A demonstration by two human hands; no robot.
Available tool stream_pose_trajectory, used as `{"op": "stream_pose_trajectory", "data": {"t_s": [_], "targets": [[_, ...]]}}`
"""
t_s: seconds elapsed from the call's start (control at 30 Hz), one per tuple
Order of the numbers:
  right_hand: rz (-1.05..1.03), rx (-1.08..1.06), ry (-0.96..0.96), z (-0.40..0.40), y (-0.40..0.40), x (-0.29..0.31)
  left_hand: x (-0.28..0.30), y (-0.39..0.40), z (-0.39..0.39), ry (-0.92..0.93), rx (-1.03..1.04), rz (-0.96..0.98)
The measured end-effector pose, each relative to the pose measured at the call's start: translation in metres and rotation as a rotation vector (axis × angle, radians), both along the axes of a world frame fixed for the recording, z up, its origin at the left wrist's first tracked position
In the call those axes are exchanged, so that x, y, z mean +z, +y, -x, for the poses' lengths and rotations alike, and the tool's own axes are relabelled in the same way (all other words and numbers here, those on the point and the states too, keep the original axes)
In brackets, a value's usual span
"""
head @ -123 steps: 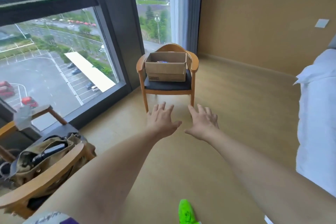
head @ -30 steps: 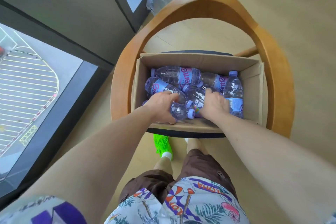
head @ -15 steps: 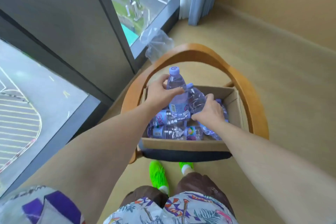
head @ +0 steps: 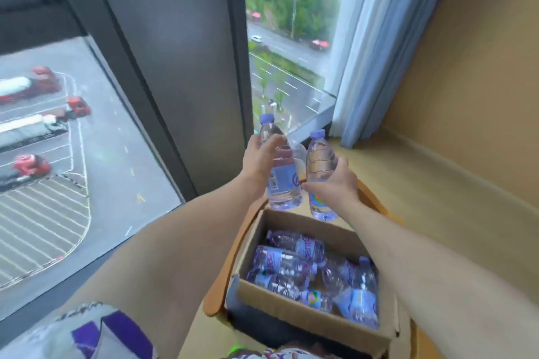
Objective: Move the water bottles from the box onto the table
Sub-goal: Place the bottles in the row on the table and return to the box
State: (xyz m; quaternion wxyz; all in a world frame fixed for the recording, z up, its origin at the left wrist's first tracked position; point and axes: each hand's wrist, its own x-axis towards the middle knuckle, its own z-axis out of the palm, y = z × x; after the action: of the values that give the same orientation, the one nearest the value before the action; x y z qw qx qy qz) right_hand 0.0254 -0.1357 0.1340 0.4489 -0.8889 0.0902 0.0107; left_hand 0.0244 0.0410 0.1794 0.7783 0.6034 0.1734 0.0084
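Note:
An open cardboard box (head: pixel 294 310) sits on a wooden chair and holds several clear water bottles (head: pixel 287 264) with purple caps, lying on their sides. My left hand (head: pixel 258 160) grips one upright water bottle (head: pixel 281 181) around its upper body. My right hand (head: pixel 335 181) grips a second upright bottle (head: pixel 319 160) around its middle. Both bottles are lifted above the far edge of the box, side by side and nearly touching. No table is in view.
The wooden chair (head: pixel 218 280) with its curved back rail carries the box. A tall window with a dark frame (head: pixel 175 67) stands directly ahead. A pale curtain (head: pixel 370 52) hangs at the right, beside a tan wall panel (head: pixel 472 96) and wooden floor.
Both hands have lifted their bottles out of the box and up above its far edge. The view has tilted upward toward the window.

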Motion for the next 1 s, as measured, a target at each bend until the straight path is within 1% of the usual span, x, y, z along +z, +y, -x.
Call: {"op": "stream_pose_trajectory", "data": {"t_s": [0.13, 0.27, 0.37, 0.47, 0.53, 0.63, 0.77, 0.87, 1.0], "targets": [[-0.115, 0.150, -0.070, -0.015, 0.023, 0.011, 0.010, 0.022, 0.012, 0.068, 0.237, -0.015], [-0.258, 0.333, -0.003, -0.011, 0.063, 0.016, 0.014, 0.059, 0.051, 0.095, 0.366, -0.031], [-0.348, 0.459, 0.062, 0.010, 0.105, 0.018, 0.015, 0.091, 0.102, 0.133, 0.481, -0.093], [-0.432, 0.590, 0.122, 0.044, 0.150, 0.021, 0.021, 0.124, 0.166, 0.158, 0.650, -0.092], [-0.449, 0.705, 0.164, 0.073, 0.180, 0.025, 0.028, 0.143, 0.216, 0.160, 0.752, -0.104], [-0.434, 0.873, 0.186, 0.130, 0.224, 0.036, 0.038, 0.163, 0.300, 0.159, 0.941, -0.158], [-0.429, 1.090, 0.211, 0.231, 0.272, 0.057, 0.050, 0.169, 0.424, 0.154, 1.171, -0.191], [-0.416, 1.248, 0.202, 0.325, 0.296, 0.068, 0.058, 0.158, 0.527, 0.176, 1.337, -0.236], [-0.446, 1.421, 0.206, 0.466, 0.307, 0.074, 0.067, 0.129, 0.669, 0.215, 1.547, -0.272]]}}
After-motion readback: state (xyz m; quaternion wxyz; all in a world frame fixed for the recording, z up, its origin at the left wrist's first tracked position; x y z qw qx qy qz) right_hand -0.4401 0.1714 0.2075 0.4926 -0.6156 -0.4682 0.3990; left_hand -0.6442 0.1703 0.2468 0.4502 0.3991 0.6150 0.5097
